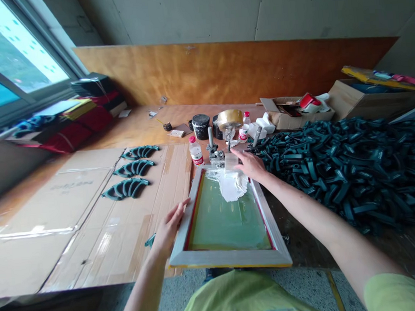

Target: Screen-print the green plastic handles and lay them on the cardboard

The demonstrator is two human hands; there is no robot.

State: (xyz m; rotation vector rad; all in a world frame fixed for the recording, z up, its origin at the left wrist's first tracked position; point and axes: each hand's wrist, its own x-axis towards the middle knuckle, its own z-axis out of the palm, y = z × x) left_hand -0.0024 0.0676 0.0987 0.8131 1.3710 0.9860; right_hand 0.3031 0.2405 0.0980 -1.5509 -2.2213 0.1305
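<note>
A silk-screen frame (283, 238) with a grey metal rim and green mesh lies in front of me, clamped at its far end. White paste (234, 187) is spread over the far part of the mesh. There, my right hand (251, 165) grips a pale, flat squeegee (232, 162) standing in the paste. My left hand (173, 220) holds the left rim of the frame, its fingertips on the metal. Beside the left wrist, a small dark green plastic part (150, 240) lies on cardboard, partly hidden. What lies under the frame is hidden.
Three rows of curved green parts (126, 188) lie on the cardboard sheet (70, 211) at left. A large heap of similar parts (343, 172) fills the right side. Behind the frame stand hinge clamps (216, 155), a bottle (195, 151), a black tub (201, 127) and open boxes (295, 119).
</note>
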